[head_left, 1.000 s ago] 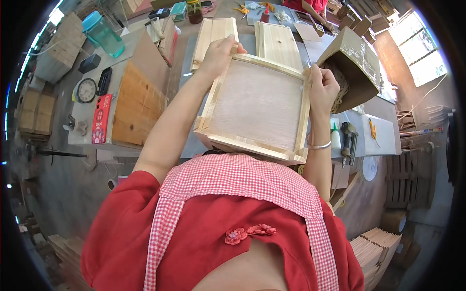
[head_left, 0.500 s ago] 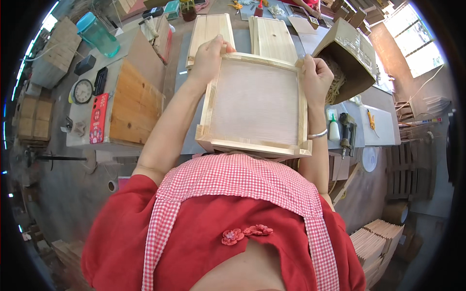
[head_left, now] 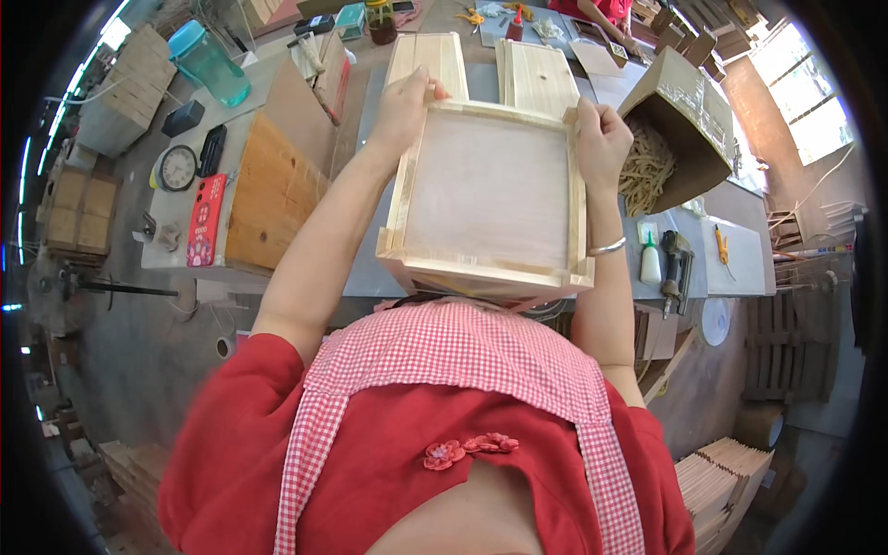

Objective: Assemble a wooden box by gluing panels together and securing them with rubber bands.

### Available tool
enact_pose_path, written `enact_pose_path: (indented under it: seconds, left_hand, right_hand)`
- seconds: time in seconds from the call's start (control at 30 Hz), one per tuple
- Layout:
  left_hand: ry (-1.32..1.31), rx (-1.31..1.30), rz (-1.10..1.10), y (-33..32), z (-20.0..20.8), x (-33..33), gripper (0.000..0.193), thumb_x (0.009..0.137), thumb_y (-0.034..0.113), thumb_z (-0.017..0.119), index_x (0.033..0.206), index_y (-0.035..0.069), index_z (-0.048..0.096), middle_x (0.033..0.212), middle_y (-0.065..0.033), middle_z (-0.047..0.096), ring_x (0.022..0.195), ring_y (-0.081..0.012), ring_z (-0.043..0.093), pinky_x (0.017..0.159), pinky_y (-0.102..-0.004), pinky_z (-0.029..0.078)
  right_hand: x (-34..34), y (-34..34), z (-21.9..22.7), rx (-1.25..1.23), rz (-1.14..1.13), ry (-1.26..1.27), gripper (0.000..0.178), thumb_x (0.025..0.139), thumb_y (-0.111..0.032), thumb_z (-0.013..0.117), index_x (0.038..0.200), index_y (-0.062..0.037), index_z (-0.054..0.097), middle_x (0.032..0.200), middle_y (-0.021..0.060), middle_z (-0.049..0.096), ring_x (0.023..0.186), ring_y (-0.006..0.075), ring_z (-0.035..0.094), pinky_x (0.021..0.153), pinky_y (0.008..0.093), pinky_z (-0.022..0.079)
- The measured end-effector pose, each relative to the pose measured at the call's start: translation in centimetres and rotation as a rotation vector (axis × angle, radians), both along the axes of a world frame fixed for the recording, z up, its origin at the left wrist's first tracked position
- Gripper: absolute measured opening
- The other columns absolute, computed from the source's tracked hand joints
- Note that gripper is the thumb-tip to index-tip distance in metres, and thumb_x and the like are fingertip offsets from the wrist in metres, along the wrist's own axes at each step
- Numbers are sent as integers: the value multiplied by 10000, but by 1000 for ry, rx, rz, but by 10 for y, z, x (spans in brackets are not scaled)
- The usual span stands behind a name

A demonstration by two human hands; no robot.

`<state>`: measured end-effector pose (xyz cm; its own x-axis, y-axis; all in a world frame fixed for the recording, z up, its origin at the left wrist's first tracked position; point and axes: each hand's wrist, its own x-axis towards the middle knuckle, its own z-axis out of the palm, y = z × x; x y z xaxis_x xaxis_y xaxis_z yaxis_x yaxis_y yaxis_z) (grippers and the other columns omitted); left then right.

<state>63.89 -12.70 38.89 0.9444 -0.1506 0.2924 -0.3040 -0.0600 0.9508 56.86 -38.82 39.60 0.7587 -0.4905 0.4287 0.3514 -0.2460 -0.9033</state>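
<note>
A square, pale wooden box [head_left: 488, 194] with a raised frame and a thin whitish panel is held up in front of my apron, its near edge close to my chest. My left hand [head_left: 405, 113] is closed around its far left corner. On the far right corner, my right hand [head_left: 603, 148] grips the frame with curled fingers, a silver bangle on the wrist. Beyond the box, two groups of flat wooden boards [head_left: 538, 79] [head_left: 427, 60] lie on the grey workbench [head_left: 365, 102].
To the right, a cardboard box [head_left: 689, 120] lies tipped, with pale strips inside. A glue bottle [head_left: 650, 259], a nail gun [head_left: 677, 268] and orange cutters [head_left: 721, 245] lie nearby. A teal jug [head_left: 213, 69], clock [head_left: 176, 168] and red box [head_left: 205, 220] occupy the left cabinet. Another person [head_left: 601, 17] works at the far side.
The bench and surroundings have shifted rightward in view as my head turns slightly. Both hands keep their hold on the wooden box, which barely moves.
</note>
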Motion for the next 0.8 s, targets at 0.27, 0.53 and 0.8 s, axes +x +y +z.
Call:
enact_pose_path:
  seconds: [0.27,0.53,0.8]
  left_hand:
    - [71,-130,-44,8,-3,-2,480,1041,368,413,791,36,653,854,-65,672,811,-149,589,763,-301,465]
    - [79,47,-14,-1,10,-23,490,1065,373,377,847,25,644,900,-33,669,884,-132,581,878,-280,434]
    - [-342,275,51,11,19,1,477,1027,369,432,854,26,715,832,-44,693,846,-144,611,820,-296,456]
  right_hand:
    - [-17,9,0,-186,-92,8,276,930,-178,643,759,37,652,645,21,617,608,53,541,551,239,420]
    - [-17,-2,-4,12,-16,21,296,921,-204,662,779,56,674,675,10,632,599,62,548,561,239,445]
    - [-18,8,40,-103,-171,62,269,863,-192,667,818,66,727,652,58,679,620,80,596,588,274,484]
